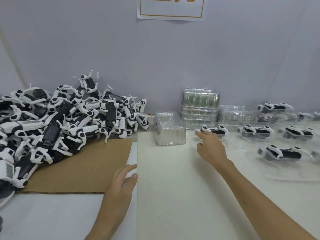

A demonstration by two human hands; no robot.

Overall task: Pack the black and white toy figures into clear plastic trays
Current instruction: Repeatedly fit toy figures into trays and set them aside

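Head view of a packing bench. We see a large heap of black and white toy figures (52, 122) at the left, lying partly on a brown cardboard sheet (83, 168) and banked against the grey wall (86, 40). Near the middle of the white table (173, 196) stands a single clear tray (168, 129). Just behind it and to its right rises a stack of clear trays (199, 104), with a lower stack (237, 115) beside it. At the right we count several packed figures (256, 131), each seated in its own clear tray and spread apart across the table; this part is blurred. The right hand (211, 149) is stretched forward, fingers straight and loose, gripping nothing. Its fingertips (200, 135) reach the nearest packed figure (214, 130), though we cannot tell whether they touch it. The left hand (121, 184) hovers over the near corner of the cardboard sheet, fingers relaxed and slightly spread, holding nothing. A paper sign (171, 9) with an orange border hangs on the wall above the stacks.
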